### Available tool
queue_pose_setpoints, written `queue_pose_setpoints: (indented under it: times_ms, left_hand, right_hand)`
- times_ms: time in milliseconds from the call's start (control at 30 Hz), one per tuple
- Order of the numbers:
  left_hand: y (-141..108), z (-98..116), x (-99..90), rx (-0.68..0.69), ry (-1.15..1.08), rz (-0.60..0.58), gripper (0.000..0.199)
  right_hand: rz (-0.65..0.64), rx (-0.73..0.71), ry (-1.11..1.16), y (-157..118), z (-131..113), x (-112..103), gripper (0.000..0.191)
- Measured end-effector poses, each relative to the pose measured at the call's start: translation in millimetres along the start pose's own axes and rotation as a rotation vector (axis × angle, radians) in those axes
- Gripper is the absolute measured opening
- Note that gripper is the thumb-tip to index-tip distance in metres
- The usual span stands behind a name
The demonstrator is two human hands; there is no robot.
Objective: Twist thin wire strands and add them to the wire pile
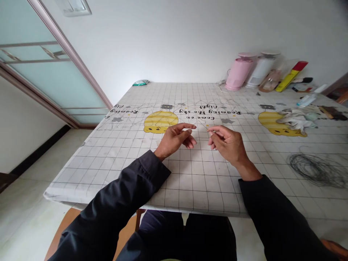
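Observation:
My left hand (178,138) hovers over the middle of the tablecloth (174,174), index finger stretched out and fingers apart, with nothing visible in it. A short gap to the right, my right hand (227,143) is closed in a pinch, thumb against index finger. Whatever thin thing sits between those fingertips is too small to name. Faint thin strands (202,122) seem to run near and beyond both hands. To the right of my right hand lies a loose coil of dark thin wire or thread (312,168).
Along the wall at the back right stand a pink cylinder (239,72), a white cylinder (262,70), a clear bottle (269,80) and a yellow-red box (292,76). A crumpled cloth (296,119) lies nearer. A green packet (140,83) rests at the far left corner.

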State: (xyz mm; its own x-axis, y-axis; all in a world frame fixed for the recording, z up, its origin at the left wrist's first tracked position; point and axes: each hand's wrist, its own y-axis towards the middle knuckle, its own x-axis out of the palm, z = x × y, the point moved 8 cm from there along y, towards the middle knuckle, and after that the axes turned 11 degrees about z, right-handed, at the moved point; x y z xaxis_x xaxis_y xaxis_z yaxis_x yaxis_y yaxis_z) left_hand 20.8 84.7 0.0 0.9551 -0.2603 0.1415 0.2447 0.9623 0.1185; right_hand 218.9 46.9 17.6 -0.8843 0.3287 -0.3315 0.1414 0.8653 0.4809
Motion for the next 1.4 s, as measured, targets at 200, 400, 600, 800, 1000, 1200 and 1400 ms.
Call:
queue_pose_setpoints:
  times_ms: [200,400,600,800,1000,1200,1400]
  left_hand:
    - [-0.4,-4.2,0.9,-0.026,0.007,0.004,0.048]
    - [1.0,-5.5,-3.0,-0.009,0.031,0.052,0.051]
    - [3.3,-0.8,-7.6,0.103,0.092,0.136,0.039]
    - [-13.9,-22.7,10.6,-0.074,-0.143,0.137,0.038]
    - [-13.1,-15.6,2.1,-0.009,-0.102,0.203,0.038]
    - [-8.2,-12.6,-0.2,-0.012,-0.075,0.182,0.035]
    - [-9.5,-19.7,1.4,-0.054,-0.101,0.190,0.035]
  right_hand:
    - [-0.008,0.013,-0.013,1.3,4.5,0.8,0.021]
    - [-0.005,0.031,-0.016,2.7,8.2,-0.6,0.023]
    - [0.002,0.045,0.005,2.0,6.3,0.8,0.027]
    - [0.095,0.022,0.004,6.5,2.8,-14.6,0.022]
    - [0.001,0.024,-0.009,4.9,1.5,-10.6,0.020]
    - [0.010,0.024,-0.022,4.3,2.1,-7.6,0.019]
    - [0.029,0.023,-0.021,3.9,3.3,-8.1,0.019]
